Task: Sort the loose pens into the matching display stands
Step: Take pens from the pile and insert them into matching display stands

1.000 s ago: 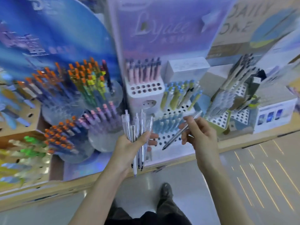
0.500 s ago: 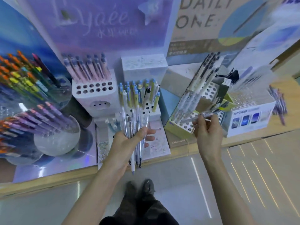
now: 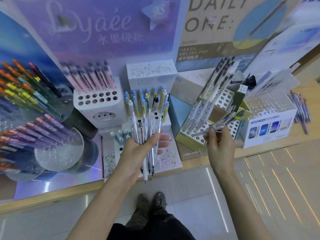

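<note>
My left hand (image 3: pixel 138 149) grips a bundle of several clear and white pens (image 3: pixel 147 130), held upright in front of the middle stand of blue-capped pens (image 3: pixel 147 101). My right hand (image 3: pixel 220 142) holds one clear pen (image 3: pixel 223 124) by its lower end, lying nearly level over the yellow-edged perforated stand (image 3: pixel 199 135). That stand holds a row of similar clear pens (image 3: pixel 199 111) leaning up to the right. Part of the held pen is blurred.
A white block (image 3: pixel 97 101) with pink pens stands at the left of centre. Round clear stands (image 3: pixel 58 153) with orange and purple pens fill the far left. A Pathfinder box (image 3: pixel 270 129) sits at the right, with loose purple pens (image 3: pixel 301 110) beyond it. The wooden shelf edge (image 3: pixel 52 194) runs below.
My view has swung right along the shelf. My right hand carried its single pen from the middle stand over to the yellow-edged stand. My left hand kept its bundle.
</note>
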The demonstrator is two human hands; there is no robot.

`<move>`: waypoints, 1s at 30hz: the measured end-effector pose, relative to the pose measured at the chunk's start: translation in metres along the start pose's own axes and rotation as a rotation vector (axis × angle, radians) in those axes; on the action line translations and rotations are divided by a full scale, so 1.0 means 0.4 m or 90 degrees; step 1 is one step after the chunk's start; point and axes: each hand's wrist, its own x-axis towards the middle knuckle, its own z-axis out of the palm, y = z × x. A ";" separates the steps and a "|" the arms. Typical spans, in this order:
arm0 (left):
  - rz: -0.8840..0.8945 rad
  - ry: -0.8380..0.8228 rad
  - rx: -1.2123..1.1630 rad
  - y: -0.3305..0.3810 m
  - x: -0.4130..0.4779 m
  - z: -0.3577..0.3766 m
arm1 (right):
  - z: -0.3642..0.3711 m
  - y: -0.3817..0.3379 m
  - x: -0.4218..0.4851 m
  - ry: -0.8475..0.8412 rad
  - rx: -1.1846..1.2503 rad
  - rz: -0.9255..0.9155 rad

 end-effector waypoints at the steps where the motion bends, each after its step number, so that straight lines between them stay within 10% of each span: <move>1: 0.002 -0.001 -0.002 -0.001 0.001 0.000 | 0.008 0.000 -0.003 -0.030 -0.024 -0.019; 18: 0.010 -0.089 0.003 -0.013 0.012 0.031 | 0.037 -0.107 -0.039 0.071 -0.051 0.067; 24: 0.020 -0.164 0.010 -0.004 0.016 0.079 | -0.013 -0.232 -0.033 -0.297 0.328 0.225; 30: 0.048 -0.101 0.058 -0.016 0.053 0.141 | -0.050 -0.175 0.037 -0.174 0.340 0.130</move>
